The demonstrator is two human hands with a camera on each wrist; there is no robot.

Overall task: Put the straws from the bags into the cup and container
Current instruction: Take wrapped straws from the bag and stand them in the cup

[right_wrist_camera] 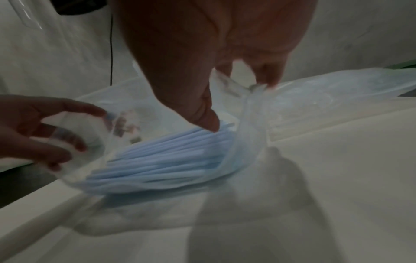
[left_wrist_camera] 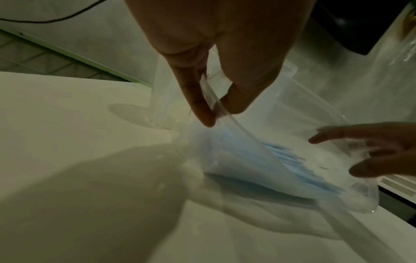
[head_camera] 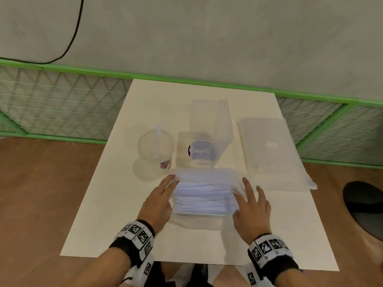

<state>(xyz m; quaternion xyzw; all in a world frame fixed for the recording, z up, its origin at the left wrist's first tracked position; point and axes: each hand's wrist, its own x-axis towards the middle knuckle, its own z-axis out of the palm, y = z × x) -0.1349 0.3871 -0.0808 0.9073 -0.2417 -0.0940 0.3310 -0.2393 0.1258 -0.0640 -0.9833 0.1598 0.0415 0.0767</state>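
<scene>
- A clear bag of blue straws [head_camera: 204, 198] lies on the white board [head_camera: 116, 204] near the middle of its near edge, the straws running from left to right.
- The left hand [head_camera: 158, 200] pinches the left end of the bag's plastic between thumb and a fingertip [left_wrist_camera: 203, 113], as the left wrist view shows; the other fingers stretch forward.
- The right hand [head_camera: 251, 206] pinches the gathered right end of the bag between thumb and fingers [right_wrist_camera: 269, 78], with the remaining fingers spread over the plastic.
- A clear cup [head_camera: 155, 149] stands just behind the bag towards the board's left side, with one straw [head_camera: 158, 139] leaning inside it.
- A tall clear container [head_camera: 209, 129] stands beside the cup near the board's middle, a purple label on its near face.
- A second bag [head_camera: 271, 152] lies flat along the board's right edge; its contents are too blurred to make out.
- A green mesh fence [head_camera: 62, 104] runs behind the far edge of the board.
- A black round object [head_camera: 364, 204] sits on the brown floor off the board's right side.
</scene>
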